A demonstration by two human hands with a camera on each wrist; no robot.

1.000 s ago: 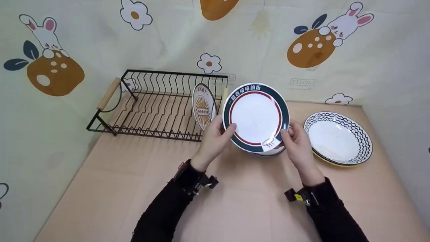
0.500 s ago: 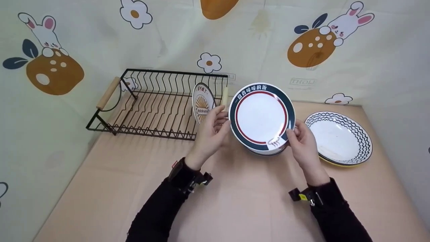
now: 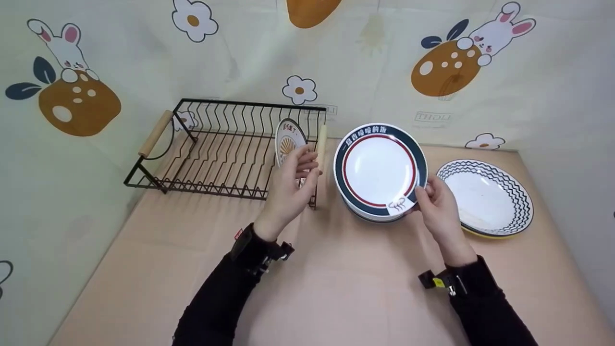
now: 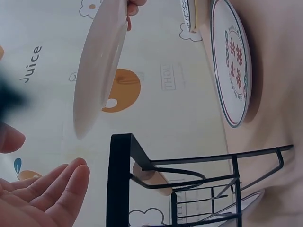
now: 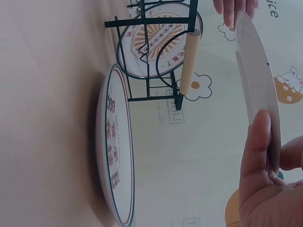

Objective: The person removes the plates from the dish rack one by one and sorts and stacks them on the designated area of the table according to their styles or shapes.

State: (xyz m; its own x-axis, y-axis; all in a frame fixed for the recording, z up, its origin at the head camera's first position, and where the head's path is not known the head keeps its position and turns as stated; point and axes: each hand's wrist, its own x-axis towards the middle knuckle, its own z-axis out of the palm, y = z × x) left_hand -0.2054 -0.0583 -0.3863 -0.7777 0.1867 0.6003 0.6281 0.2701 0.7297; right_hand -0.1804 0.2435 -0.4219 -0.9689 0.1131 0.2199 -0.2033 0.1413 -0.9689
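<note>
My right hand point(image 3: 439, 209) pinches the lower right rim of a round plate point(image 3: 379, 170) with a dark green border and a red ring. This plate is held up in the air, tilted toward the head camera. Under it on the table lies another plate point(image 5: 113, 142) with red marks, mostly hidden in the head view. My left hand point(image 3: 290, 190) holds nothing; its fingers are spread loosely near the rack's right end, apart from the held plate. In the black dish rack point(image 3: 240, 103) a sunburst-patterned plate point(image 3: 287, 139) stands on edge, partly behind my left hand.
To the right, an oval dish point(image 3: 483, 192) with a wavy black rim lies on top of a yellow-edged one. The rack has wooden handles point(image 3: 156, 133) at its ends. A patterned cloth wall point(image 3: 360, 72) borders the table point(image 3: 336, 298) at the back.
My left hand has let go of the green-bordered plate and moved left toward the rack. The plate, in my right hand alone, has shifted slightly right and a little down.
</note>
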